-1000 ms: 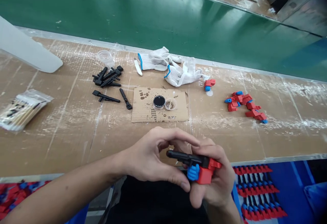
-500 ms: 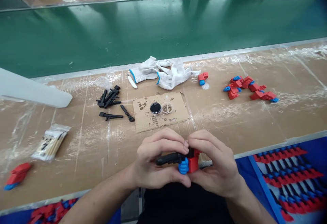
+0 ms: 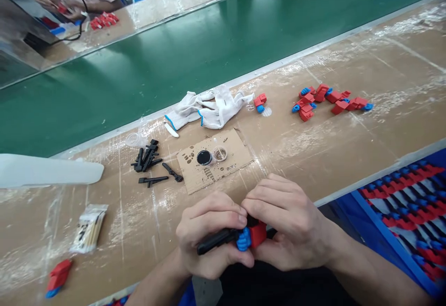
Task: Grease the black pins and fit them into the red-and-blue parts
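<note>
Block (image 3: pixel 258 234), boxy and red, with a ridged blue fist (image 3: pixel 244 239) and a slim black gun-shaped part (image 3: pixel 216 242), is held over the tabletop's (image 3: pixel 299 166) near edge; left hand's (image 3: pixel 207 224) grip is wrapped about the black part, right hand's (image 3: pixel 287 222) about the block.

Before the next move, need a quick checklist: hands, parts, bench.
1. Left hand on black piece: ok.
2. Right hand on red-and-blue part: ok.
3. Black piece fully seated in that part: cannot tell; the hands cover where they meet.
4. Black-filled cup upright on the cardboard, apart from both hands: ok.
5. White gloves worn: not ok; both hands are bare, gloves lie on the bench.
</note>
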A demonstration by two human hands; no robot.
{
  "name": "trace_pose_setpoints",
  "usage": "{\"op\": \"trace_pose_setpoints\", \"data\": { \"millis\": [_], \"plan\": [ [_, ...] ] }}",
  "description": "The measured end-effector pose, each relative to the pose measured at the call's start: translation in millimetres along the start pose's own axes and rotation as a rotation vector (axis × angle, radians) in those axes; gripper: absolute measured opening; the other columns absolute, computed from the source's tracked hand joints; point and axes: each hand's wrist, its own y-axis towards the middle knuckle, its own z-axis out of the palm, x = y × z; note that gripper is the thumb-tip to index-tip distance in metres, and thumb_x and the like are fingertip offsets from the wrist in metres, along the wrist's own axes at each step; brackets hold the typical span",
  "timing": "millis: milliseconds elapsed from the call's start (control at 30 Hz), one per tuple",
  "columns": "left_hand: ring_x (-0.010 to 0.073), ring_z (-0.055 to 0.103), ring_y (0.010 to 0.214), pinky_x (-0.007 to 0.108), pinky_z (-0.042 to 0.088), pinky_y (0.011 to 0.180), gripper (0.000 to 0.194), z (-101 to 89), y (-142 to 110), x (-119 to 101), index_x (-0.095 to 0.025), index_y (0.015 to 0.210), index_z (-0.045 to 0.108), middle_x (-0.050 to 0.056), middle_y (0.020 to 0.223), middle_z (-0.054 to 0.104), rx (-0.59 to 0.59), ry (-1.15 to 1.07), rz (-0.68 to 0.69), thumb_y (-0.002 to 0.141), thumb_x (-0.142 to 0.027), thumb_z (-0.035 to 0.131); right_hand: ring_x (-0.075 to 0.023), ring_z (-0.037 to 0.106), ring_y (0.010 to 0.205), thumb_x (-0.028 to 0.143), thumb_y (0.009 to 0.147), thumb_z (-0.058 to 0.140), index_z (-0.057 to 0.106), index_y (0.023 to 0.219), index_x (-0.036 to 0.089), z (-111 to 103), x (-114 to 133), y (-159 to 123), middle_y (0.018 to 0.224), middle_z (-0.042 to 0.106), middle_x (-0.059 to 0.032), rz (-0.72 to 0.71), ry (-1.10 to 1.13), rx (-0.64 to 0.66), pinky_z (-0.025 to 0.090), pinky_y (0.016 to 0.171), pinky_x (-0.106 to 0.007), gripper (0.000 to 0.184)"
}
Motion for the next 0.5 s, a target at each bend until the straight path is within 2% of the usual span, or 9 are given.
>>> {"op": "trace_pose_setpoints", "data": {
  "millis": [167, 233, 267, 333, 400, 433, 500],
  "plan": [
    [0.0112, 0.067, 0.078, 0.022, 0.057, 0.073, 0.036, 1.5, -4, 7, -0.015, 0.099, 0.070, 0.001, 0.088, 0.069, 0.007, -0.056, -0.050, 0.084, -0.046, 0.081, -0.0113, 0.053, 0.061, 0.032, 0.080, 0.072, 0.065, 0.077, 0.014, 2, -4, -1, 0.071, 0.067, 0.0007, -0.004, -0.037, -0.048, 0.032, 0.061, -0.033, 0.020],
    [0.0122, 0.064, 0.083, 0.024, 0.056, 0.077, 0.040, 4.5, -9, 13, -0.019, 0.107, 0.070, 0.001, 0.092, 0.066, -0.011, -0.103, -0.068, 0.082, -0.048, 0.083, -0.0109, 0.052, 0.060, 0.035, 0.082, 0.070, 0.065, 0.077, 0.014, 0, -5, 0, 0.070, 0.066, 0.0012, -0.005, -0.077, -0.059, 0.030, 0.060, -0.033, 0.022],
    [0.0136, 0.063, 0.088, 0.026, 0.056, 0.080, 0.049, 6.5, -12, 16, -0.021, 0.114, 0.069, 0.002, 0.098, 0.066, -0.037, -0.128, -0.079, 0.078, -0.052, 0.084, -0.0107, 0.052, 0.060, 0.035, 0.082, 0.069, 0.064, 0.077, 0.014, -1, -5, 0, 0.070, 0.066, 0.0014, -0.007, -0.100, -0.064, 0.029, 0.060, -0.033, 0.022],
    [0.0197, 0.062, 0.104, 0.031, 0.057, 0.089, 0.081, 10.7, -17, 20, -0.026, 0.133, 0.060, 0.007, 0.119, 0.062, -0.079, -0.177, -0.144, 0.067, -0.064, 0.087, -0.0104, 0.051, 0.059, 0.034, 0.080, 0.070, 0.064, 0.076, 0.014, -2, -5, 2, 0.068, 0.065, 0.0018, -0.010, -0.140, -0.074, 0.029, 0.061, -0.033, 0.021],
    [0.0297, 0.058, 0.123, 0.041, 0.056, 0.100, 0.110, 14.5, -21, 22, -0.027, 0.147, 0.047, 0.013, 0.139, 0.053, -0.043, -0.220, -0.237, 0.056, -0.074, 0.086, -0.0102, 0.050, 0.058, 0.034, 0.081, 0.070, 0.061, 0.073, 0.015, -2, -3, 3, 0.067, 0.065, 0.0020, -0.019, -0.147, -0.087, 0.029, 0.062, -0.033, 0.022],
    [0.0343, 0.055, 0.130, 0.047, 0.053, 0.107, 0.116, 16.1, -22, 22, -0.027, 0.150, 0.043, 0.015, 0.145, 0.050, 0.004, -0.234, -0.263, 0.054, -0.077, 0.085, -0.0105, 0.051, 0.058, 0.035, 0.082, 0.069, 0.060, 0.072, 0.016, 0, -2, 4, 0.067, 0.064, 0.0018, -0.026, -0.138, -0.092, 0.031, 0.063, -0.033, 0.023],
    [0.0391, 0.050, 0.138, 0.055, 0.042, 0.119, 0.116, 18.4, -22, 21, -0.027, 0.151, 0.042, 0.015, 0.151, 0.048, 0.097, -0.253, -0.248, 0.056, -0.078, 0.083, -0.0120, 0.053, 0.061, 0.036, 0.086, 0.065, 0.060, 0.070, 0.017, 5, -1, 4, 0.067, 0.064, 0.0010, -0.039, -0.107, -0.104, 0.033, 0.065, -0.033, 0.026]
  ]
}}
